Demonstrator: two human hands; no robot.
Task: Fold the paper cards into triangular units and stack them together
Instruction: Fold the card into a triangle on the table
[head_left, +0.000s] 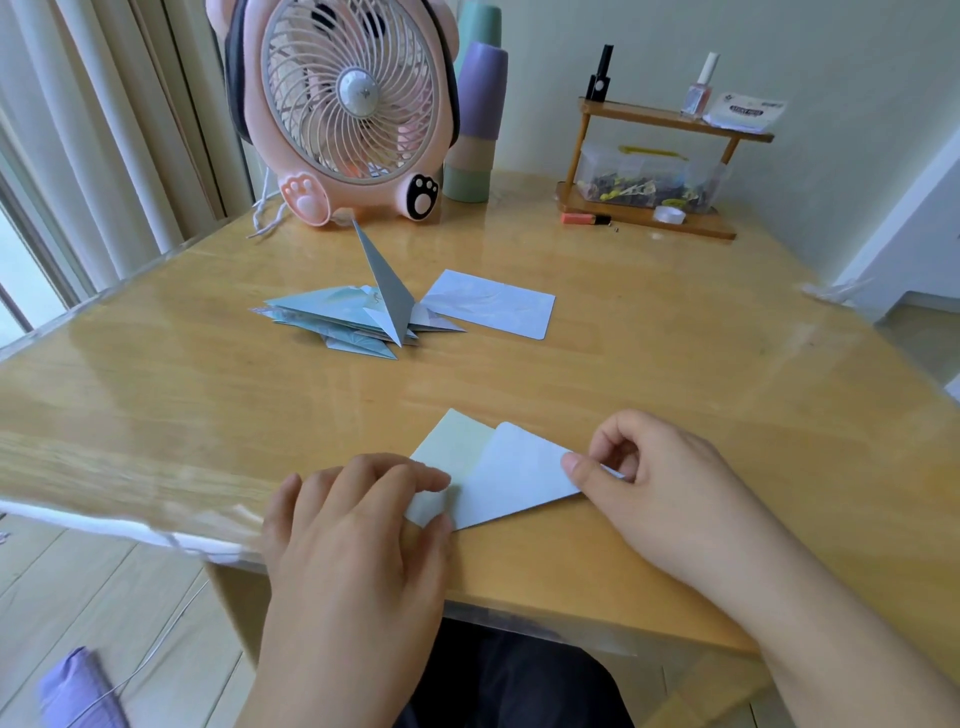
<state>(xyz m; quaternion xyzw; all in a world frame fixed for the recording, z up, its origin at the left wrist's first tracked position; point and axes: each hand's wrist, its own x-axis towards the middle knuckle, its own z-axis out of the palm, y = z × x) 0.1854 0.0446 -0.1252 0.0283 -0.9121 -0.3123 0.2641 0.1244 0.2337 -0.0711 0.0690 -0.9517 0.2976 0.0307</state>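
A pale blue paper card (506, 475) lies partly folded near the table's front edge, one flap turned over so its light blue back overlaps the cream-green face. My left hand (358, 525) presses its fingers on the card's left corner. My right hand (660, 486) pinches the card's right tip between thumb and forefinger. Farther back at the table's middle sits a pile of folded triangular units (358, 322), one grey-blue point standing upright. A flat unfolded card (493, 309) lies just right of the pile.
A pink fan (343, 109) stands at the back, with stacked pastel cups (475, 119) beside it. A wooden shelf (665, 171) with bottles and a clear box is back right. The table edge (130, 525) runs close to my left hand.
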